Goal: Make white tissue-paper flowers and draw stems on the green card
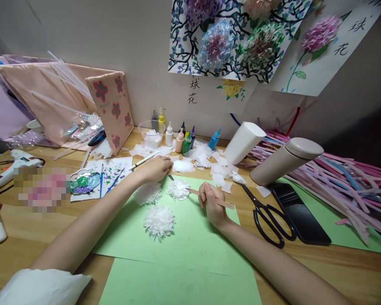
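My right hand point(213, 203) is closed around a flat wooden craft stick point(225, 204). The stick's far end touches a white paper flower point(178, 189) lying on green paper point(190, 245). My left hand point(157, 168) reaches over the near edge of the white tissue paper squares point(182, 165), fingers bent and together; whatever they pinch is hidden. Below my left wrist lies a second white flower point(148, 193), partly covered by the arm. A third fringed white flower point(159, 221) sits nearer to me. Next to my left hand is a white pen point(143, 161).
Several paint bottles point(186, 143) and a clear bowl point(151, 132) stand at the back. Black scissors point(266, 214), a phone point(300, 214) and a tumbler point(285, 161) are at the right. A paint palette point(85, 182) and a glue gun point(15, 165) lie left.
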A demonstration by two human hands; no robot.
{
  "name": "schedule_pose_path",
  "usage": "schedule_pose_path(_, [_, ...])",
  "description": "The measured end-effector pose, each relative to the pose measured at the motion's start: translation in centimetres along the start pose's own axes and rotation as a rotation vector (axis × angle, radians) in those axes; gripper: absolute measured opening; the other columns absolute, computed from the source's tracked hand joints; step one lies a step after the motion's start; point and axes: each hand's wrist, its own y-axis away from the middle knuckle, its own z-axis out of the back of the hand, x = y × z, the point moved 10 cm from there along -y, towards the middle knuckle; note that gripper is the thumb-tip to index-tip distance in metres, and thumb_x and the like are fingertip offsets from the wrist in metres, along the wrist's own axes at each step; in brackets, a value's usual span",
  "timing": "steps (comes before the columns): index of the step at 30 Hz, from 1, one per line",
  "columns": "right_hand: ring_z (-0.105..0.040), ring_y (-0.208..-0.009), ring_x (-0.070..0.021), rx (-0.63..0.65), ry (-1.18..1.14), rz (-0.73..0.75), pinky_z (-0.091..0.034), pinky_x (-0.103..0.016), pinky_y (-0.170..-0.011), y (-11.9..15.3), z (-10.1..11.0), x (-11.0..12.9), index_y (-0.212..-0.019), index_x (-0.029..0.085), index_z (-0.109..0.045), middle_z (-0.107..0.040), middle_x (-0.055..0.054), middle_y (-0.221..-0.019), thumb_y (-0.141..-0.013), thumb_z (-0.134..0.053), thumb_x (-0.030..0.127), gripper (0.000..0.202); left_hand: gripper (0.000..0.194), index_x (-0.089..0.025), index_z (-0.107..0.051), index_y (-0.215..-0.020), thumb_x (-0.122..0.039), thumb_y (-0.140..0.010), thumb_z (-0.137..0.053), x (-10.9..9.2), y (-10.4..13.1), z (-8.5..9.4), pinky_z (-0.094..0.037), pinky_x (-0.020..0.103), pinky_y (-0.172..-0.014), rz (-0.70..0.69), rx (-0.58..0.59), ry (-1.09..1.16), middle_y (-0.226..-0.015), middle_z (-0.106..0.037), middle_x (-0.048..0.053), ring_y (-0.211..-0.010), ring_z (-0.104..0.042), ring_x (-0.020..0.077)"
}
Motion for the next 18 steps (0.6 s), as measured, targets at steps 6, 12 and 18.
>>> schedule_pose_path(6, [-0.035,-0.042,-0.0095,0.022,0.022,0.014,-0.028,-0.025,-0.045,-0.1,-0.2,0.3,-0.053,0.019,-0.037,-0.037,0.004,-0.047,-0.093,-0.032,0.039,0.044,0.026,-0.015,-0.062,-0.089,-0.025,-0.084,-0.039,0.1,-0.1,0.4,-0.042,0.032,-0.085,0.006,-0.014,0.0,-0.096,-0.062,0.01,-0.094,-0.056,0.0209])
schedule_pose_path(12, [-0.04,-0.049,-0.0109,-0.038,0.067,0.023,-0.031,-0.025,-0.049,-0.2,0.3,0.7,-0.058,0.02,-0.041,-0.042,0.003,-0.053,-0.092,-0.034,0.039,0.039,0.038,-0.012,-0.053,-0.114,-0.03,-0.086,-0.036,0.2,0.7,4.0,-0.039,0.035,-0.094,0.101,-0.199,0.069,-0.124,-0.051,0.013,-0.111,-0.049,0.0233])
schedule_pose_path(18, [-0.055,-0.076,-0.015,-0.197,0.026,-0.007,-0.045,-0.028,-0.068,-1.0,1.5,1.4,-0.089,0.022,-0.046,-0.058,-0.002,-0.088,-0.089,-0.043,0.036,0.014,0.036,-0.018,-0.058,-0.11,-0.035,-0.088,-0.035,-4.4,2.3,7.4,-0.041,0.032,-0.093,-0.062,-0.192,0.213,-0.119,-0.057,0.006,-0.108,-0.052,0.019])
